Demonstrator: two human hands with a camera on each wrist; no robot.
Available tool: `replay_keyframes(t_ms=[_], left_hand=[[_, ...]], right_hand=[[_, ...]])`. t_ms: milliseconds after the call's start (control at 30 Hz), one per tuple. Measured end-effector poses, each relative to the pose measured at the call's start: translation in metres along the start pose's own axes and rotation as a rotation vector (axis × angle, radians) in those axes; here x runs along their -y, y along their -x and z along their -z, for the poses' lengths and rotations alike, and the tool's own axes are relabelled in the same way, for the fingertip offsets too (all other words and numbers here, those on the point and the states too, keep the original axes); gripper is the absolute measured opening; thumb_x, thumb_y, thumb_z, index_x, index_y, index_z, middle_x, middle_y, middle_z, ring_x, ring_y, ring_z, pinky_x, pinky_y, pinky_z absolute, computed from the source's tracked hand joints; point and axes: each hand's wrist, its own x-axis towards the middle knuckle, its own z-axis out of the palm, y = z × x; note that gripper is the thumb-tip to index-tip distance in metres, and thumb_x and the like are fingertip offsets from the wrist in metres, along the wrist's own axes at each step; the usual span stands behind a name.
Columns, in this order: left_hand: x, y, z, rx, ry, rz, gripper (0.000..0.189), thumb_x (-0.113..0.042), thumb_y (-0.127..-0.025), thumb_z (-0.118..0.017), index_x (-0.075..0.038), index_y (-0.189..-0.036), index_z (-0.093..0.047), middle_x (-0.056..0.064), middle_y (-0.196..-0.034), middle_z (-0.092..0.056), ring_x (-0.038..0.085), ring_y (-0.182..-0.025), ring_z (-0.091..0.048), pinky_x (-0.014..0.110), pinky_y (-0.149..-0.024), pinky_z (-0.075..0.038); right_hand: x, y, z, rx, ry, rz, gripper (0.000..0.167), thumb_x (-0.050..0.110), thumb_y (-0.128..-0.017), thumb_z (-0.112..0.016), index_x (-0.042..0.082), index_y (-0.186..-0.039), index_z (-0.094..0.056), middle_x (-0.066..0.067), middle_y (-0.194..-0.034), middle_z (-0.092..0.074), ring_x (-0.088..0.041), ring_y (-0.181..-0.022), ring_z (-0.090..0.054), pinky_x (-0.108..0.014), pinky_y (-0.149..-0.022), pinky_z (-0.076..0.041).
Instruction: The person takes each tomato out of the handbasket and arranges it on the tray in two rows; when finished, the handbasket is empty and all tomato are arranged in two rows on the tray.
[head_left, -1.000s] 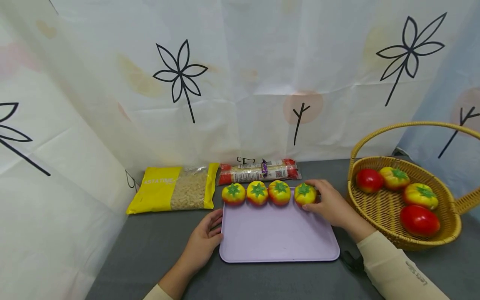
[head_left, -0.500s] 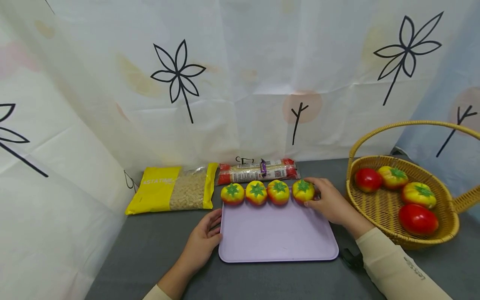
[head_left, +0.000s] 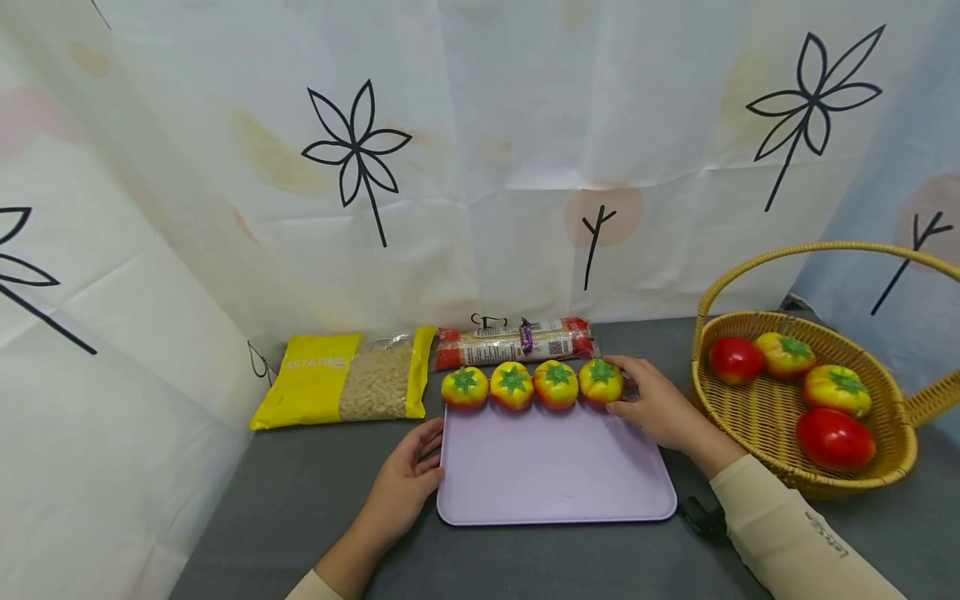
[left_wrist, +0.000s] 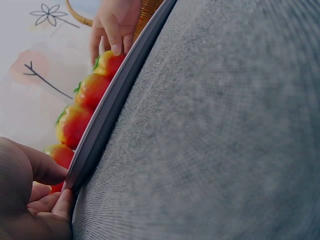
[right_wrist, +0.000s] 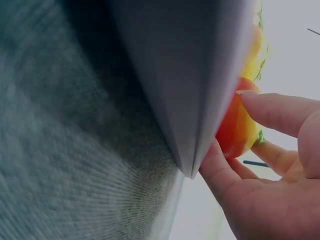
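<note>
Your left hand (head_left: 408,475) pinches the left rim of the lilac tray (head_left: 555,475), your right hand (head_left: 656,408) grips the rightmost fruit (head_left: 600,385) of four along its far edge, and the wicker basket (head_left: 741,421) holds two red fruits (head_left: 836,440) and two yellow ones (head_left: 831,390).

A yellow bag (head_left: 345,377) lies just left of a red-ended packet (head_left: 491,344) on the gray table (head_left: 285,500), before a white flower-printed curtain (head_left: 480,167).

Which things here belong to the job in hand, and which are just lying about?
In the job: lilac tray; four yellow-red fruits along its far edge; probably the wicker basket.
Apparently just lying about: yellow bag; red-ended packet.
</note>
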Motion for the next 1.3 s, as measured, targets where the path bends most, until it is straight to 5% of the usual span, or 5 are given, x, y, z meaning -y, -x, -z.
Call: replay_keyframes(t_ms=[533,967,1067,1200,1300], left_hand=[[0.005,-0.004,-0.001,0.009,0.012,0.001,0.067,0.015,-0.097,-0.062,0.002,-0.161,-0.045,0.022,-0.163,-0.047,0.038,-0.149,-0.046,0.047,-0.117,-0.044],[0.004,-0.003,0.000,0.004,0.009,-0.005,0.067,0.016,-0.097,-0.061,0.005,-0.161,-0.044,0.023,-0.163,-0.047,0.040,-0.149,-0.045,0.048,-0.117,-0.044],[0.005,-0.003,0.000,0.007,0.012,-0.005,0.067,0.016,-0.096,-0.061,0.005,-0.161,-0.043,0.024,-0.163,-0.046,0.041,-0.149,-0.045,0.047,-0.117,-0.045],[0.006,-0.003,0.001,0.007,0.015,-0.007,0.068,0.016,-0.096,-0.061,0.005,-0.161,-0.043,0.024,-0.162,-0.047,0.041,-0.149,-0.045,0.046,-0.116,-0.045],[0.006,-0.003,0.001,0.005,0.014,-0.005,0.068,0.016,-0.096,-0.062,0.005,-0.161,-0.044,0.023,-0.162,-0.047,0.040,-0.149,-0.046,0.047,-0.116,-0.045]], right_hand=[[0.011,0.012,0.007,-0.054,-0.043,0.044,0.072,0.020,-0.104,-0.077,0.001,-0.163,-0.041,-0.033,-0.157,-0.041,-0.056,-0.135,-0.052,-0.072,-0.103,-0.050],[0.025,0.034,0.041,-0.098,-0.165,0.117,0.070,0.026,-0.109,-0.068,0.005,-0.167,-0.035,-0.028,-0.161,-0.042,-0.055,-0.141,-0.046,-0.074,-0.103,-0.049],[0.025,0.041,0.050,-0.110,-0.208,0.156,0.066,0.022,-0.111,-0.065,0.005,-0.168,-0.034,-0.027,-0.159,-0.045,-0.052,-0.139,-0.049,-0.056,-0.105,-0.056],[0.020,0.046,0.060,-0.144,-0.267,0.247,0.059,0.011,-0.112,-0.060,0.006,-0.166,-0.037,-0.021,-0.152,-0.052,-0.033,-0.132,-0.057,-0.023,-0.095,-0.057],[0.015,0.049,0.067,-0.163,-0.305,0.314,0.054,0.005,-0.113,-0.054,0.008,-0.165,-0.040,-0.010,-0.148,-0.055,-0.016,-0.128,-0.060,-0.019,-0.092,-0.056]])
